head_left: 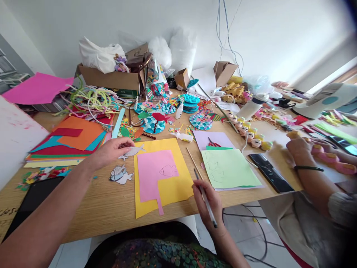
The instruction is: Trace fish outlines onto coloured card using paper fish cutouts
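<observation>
My left hand pinches a grey paper fish cutout just above the table, near the top left corner of a yellow sheet. In my right hand is a pen, its tip pointing away from me by the yellow sheet's right edge. On that sheet lies pink paper with a corner cut out and a fish outline drawn on it. More fish cutouts rest on the bare wood to the left. A thin wooden stick lies right of the yellow sheet.
Light green paper with faint drawings and a black phone lie to the right. Red-handled scissors are behind the green paper. Coloured sheets are stacked at left. Another person's hand works at far right.
</observation>
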A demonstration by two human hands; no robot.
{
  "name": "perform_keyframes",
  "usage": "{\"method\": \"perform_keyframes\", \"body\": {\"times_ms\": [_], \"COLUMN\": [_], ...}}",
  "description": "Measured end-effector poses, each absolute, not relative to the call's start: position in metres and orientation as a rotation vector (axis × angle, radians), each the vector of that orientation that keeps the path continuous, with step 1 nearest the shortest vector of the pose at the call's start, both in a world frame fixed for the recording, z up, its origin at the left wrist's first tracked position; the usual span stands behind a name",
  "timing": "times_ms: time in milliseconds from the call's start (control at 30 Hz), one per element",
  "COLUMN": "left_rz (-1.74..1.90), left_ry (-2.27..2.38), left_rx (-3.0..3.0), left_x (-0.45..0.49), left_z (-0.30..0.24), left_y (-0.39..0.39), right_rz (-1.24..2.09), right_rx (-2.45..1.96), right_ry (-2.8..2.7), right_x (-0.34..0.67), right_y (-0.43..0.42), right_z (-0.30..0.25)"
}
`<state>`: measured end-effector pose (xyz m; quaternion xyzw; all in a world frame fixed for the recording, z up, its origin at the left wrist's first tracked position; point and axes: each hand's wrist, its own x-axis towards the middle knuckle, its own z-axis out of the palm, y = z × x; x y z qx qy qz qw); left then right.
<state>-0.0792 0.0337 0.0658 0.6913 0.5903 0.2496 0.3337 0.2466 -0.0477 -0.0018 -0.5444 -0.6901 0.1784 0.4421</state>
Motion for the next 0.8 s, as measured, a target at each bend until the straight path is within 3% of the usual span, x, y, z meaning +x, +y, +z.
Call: {"method": "perform_keyframes", "body": {"times_ms": [167, 533, 800], "left_rz": [0.685, 0.676, 0.678], "left_ry": [1.347, 1.345, 1.360], "left_rx": [1.733, 1.684, 1.671], "left_x": [-0.018, 0.021, 0.021], "left_z": [0.046, 0.013, 0.003], "left_y": [0.042, 0.060, 0.069], "right_rz": [0.648, 1.146, 1.167], "right_rx": [-1.371, -1.177, -1.171], "right_ry": [-1.662, -1.527, -1.540], "right_x": [0.237, 0.203, 0.199], "right_y": [-0.005, 0.054, 0.075], "right_z": [0.018, 0.000, -0.011]}}
